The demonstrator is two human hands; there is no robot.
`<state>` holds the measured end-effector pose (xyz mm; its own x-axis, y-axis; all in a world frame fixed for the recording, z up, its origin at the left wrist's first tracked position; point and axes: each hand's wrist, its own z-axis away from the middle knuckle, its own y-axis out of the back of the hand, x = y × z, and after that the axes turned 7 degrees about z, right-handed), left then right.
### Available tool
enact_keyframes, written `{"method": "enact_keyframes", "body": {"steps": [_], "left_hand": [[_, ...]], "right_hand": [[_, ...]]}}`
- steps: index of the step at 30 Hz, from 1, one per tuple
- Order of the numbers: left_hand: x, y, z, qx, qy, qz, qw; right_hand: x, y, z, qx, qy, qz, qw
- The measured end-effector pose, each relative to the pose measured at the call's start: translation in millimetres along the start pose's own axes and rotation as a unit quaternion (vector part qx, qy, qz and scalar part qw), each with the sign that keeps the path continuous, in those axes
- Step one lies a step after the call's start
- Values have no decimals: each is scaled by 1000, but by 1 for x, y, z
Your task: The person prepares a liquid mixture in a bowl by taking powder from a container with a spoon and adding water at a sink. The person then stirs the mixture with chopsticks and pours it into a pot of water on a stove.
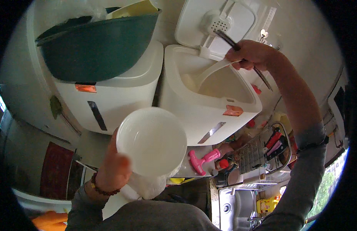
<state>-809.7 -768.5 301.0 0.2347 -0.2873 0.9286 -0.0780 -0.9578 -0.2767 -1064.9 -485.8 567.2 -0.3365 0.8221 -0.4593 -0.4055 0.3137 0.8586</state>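
My left hand (113, 169) grips a white bowl (152, 141) by its left rim, tilted so its inside faces me. Nothing shows inside the bowl. My right hand (250, 55) is over the back right of an open white storage bin (178, 112). It holds the curved handle of a white scoop (211, 70) whose lower end reaches down into the bin. A pair of dark chopsticks (263, 78) is also held across the same hand. Pale contents (190, 82) show at the bottom of the bin, too blurred to name. The bin's hinged lid (193, 26) stands raised behind it.
A second white bin (123, 98) on the left carries a dark green basin (100, 52). A pink T-handled tool (200, 161) lies before the open bin. To the right are a wire dish rack (250, 156) with knives and a steel sink (236, 208).
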Motion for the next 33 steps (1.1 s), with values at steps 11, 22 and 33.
{"method": "enact_keyframes", "body": {"steps": [11,22,33], "left_hand": [[23,-39,-13,-101,38,234,966],[45,-75,-13,-77,46,260,961],[47,-79,-4,-12,45,219,975]], "right_hand": [[27,12,80,173,34,-157,972],[23,-30,124,313,71,-120,939],[39,-88,108,371,37,-181,910]]}}
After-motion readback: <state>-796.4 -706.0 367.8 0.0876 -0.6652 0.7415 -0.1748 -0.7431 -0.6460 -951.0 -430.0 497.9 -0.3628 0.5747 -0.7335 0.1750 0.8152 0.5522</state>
